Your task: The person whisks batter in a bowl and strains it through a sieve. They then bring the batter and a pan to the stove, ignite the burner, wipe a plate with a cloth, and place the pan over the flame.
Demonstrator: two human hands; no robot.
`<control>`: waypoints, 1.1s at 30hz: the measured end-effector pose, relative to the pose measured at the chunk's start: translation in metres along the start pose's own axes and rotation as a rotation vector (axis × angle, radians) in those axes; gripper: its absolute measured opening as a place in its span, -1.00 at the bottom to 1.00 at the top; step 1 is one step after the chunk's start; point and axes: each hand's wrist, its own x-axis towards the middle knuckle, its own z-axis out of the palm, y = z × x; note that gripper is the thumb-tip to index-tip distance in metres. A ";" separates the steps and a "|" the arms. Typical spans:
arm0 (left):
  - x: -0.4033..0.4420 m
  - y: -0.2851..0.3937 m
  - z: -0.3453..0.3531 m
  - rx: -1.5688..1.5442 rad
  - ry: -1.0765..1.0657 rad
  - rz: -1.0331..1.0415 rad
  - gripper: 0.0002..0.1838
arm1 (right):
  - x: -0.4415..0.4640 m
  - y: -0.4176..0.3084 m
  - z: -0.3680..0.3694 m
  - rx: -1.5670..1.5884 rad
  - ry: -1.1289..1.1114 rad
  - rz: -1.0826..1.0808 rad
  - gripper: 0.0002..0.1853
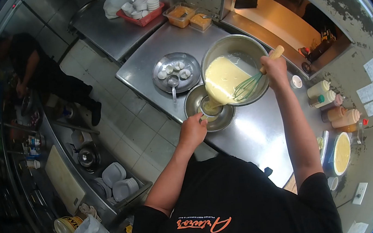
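My right hand (275,69) is closed around a whisk (249,85) with a wooden handle and green wires, and also grips the rim of a large metal bowl (253,57). The bowl is tilted, and pale yellow liquid (223,80) runs over its lower edge. My left hand (193,131) holds a small strainer (212,106) by its handle under the stream. Beneath the strainer sits a second metal bowl (192,102). Left of the bowls, a round metal plate (161,66) carries several cracked eggshells (179,65) and a ladle (173,84).
A red basket (143,20) of small white cups and containers of orange food (179,15) stand at the back. Squeeze bottles (328,97) line the right wall near a tub (341,153). Another person (40,64) stands at the left counter.
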 end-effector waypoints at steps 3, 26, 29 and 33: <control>0.001 -0.002 0.003 0.005 0.002 0.017 -0.63 | 0.001 -0.002 -0.002 -0.007 -0.004 -0.005 -0.87; 0.000 0.001 0.001 -0.019 0.015 0.031 -0.62 | 0.007 -0.012 -0.007 -0.017 -0.015 -0.019 -0.84; -0.001 0.002 0.001 -0.019 0.011 0.031 -0.62 | 0.006 -0.016 -0.005 -0.005 -0.003 -0.012 -0.84; 0.000 0.003 0.000 -0.011 0.009 0.024 -0.61 | 0.004 -0.021 -0.005 0.022 -0.004 -0.003 -0.84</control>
